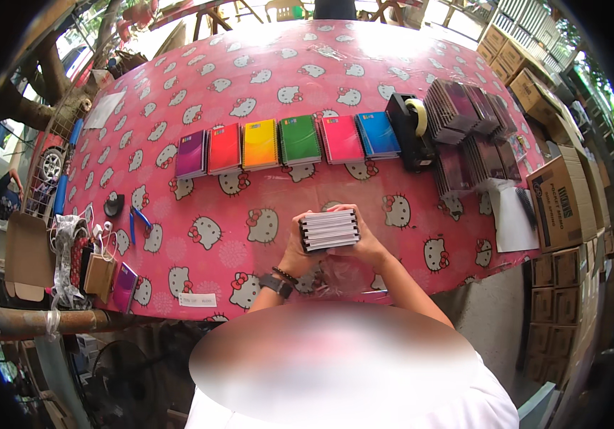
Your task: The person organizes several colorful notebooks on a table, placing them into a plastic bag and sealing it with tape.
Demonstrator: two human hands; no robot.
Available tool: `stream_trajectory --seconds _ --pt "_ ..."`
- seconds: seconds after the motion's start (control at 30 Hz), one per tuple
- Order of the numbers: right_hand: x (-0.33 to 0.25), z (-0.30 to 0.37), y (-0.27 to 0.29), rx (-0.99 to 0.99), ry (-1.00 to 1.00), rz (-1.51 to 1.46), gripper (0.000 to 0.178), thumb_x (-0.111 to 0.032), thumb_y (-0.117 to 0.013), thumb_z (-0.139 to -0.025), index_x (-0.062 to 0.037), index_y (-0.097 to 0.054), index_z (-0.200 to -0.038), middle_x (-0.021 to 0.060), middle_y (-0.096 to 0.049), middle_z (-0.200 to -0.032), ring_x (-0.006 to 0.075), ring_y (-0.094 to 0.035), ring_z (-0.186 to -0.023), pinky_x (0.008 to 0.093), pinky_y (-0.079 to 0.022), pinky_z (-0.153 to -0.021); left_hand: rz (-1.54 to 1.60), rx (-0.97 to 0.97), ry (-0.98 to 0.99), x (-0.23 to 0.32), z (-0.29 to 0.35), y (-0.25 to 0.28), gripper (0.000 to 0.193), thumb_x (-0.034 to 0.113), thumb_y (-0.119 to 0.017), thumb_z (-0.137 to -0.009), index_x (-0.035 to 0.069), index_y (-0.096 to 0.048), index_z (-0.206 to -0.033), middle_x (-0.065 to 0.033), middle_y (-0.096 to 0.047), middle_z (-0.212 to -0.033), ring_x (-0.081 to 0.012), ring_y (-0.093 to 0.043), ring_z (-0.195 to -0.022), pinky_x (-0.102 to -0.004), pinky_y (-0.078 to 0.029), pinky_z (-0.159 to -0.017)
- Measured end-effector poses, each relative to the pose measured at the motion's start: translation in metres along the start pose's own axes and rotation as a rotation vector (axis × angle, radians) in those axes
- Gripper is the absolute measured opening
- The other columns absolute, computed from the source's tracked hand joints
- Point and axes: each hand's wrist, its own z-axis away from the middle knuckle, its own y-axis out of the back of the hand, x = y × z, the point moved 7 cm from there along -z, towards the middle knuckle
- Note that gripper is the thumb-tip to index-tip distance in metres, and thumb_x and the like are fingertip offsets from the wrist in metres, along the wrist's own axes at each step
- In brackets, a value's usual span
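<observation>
A small stack of spiral notebooks [330, 230] is held above the near part of the table, its white page edges and black coils showing. My left hand [297, 249] closes round its left side, and my right hand [366, 244] grips the right side. Beyond them, notebook piles stand in a row: purple [191, 155], red [224, 150], yellow [260, 144], green [300, 141], pink [342, 141] and blue [378, 136]. Clear plastic [339, 275] lies on the table below my hands.
Right of the row stand a black tape dispenser [414, 146] and several wrapped notebook stacks [457, 118]. Cartons [561, 200] are piled beyond the right edge. Blue-handled pliers [134, 225], a purple notebook [125, 287] and an open cardboard box [30, 250] are at left on the pink patterned tablecloth [207, 200].
</observation>
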Motion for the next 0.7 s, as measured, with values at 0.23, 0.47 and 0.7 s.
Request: stream_trajectory --seconds 0.23,0.47,0.7 --pt "0.012 -0.007 0.008 -0.056 0.016 0.116 0.081 -0.014 -0.085 -0.057 -0.0107 -0.036 -0.121 0.0093 -0.044 -0.122 0.0211 -0.045 -0.114 0.035 -0.039 -0.096 -0.153 -0.028 0.048 -0.002 -0.004 0.002 0.095 0.009 -0.084 -0.059 0.008 -0.026 -0.134 -0.0096 -0.047 -0.125 -0.0199 -0.046 -0.117 -0.0333 -0.04 -0.098" --pt "0.023 -0.007 0.008 -0.101 0.152 0.274 0.087 -0.015 -0.087 -0.056 -0.0109 -0.032 -0.123 0.0128 -0.041 -0.128 0.0268 -0.042 -0.121 0.0386 -0.036 -0.1 -0.288 0.013 0.073 -0.017 0.007 0.006 0.086 0.008 -0.084 -0.058 0.007 -0.035 -0.128 -0.0071 -0.05 -0.122 -0.0186 -0.049 -0.112 -0.0316 -0.042 -0.096" --pt "-0.075 -0.01 0.011 -0.143 0.31 0.678 0.12 -0.05 -0.082 -0.052 -0.0123 -0.013 -0.142 0.0187 -0.017 -0.147 0.0366 -0.011 -0.138 0.0517 -0.014 -0.109 -0.038 -0.002 0.196 -0.028 0.008 0.012 0.077 0.003 -0.083 -0.061 0.01 -0.04 -0.124 -0.003 -0.055 -0.116 -0.0132 -0.052 -0.105 -0.0306 -0.046 -0.091"
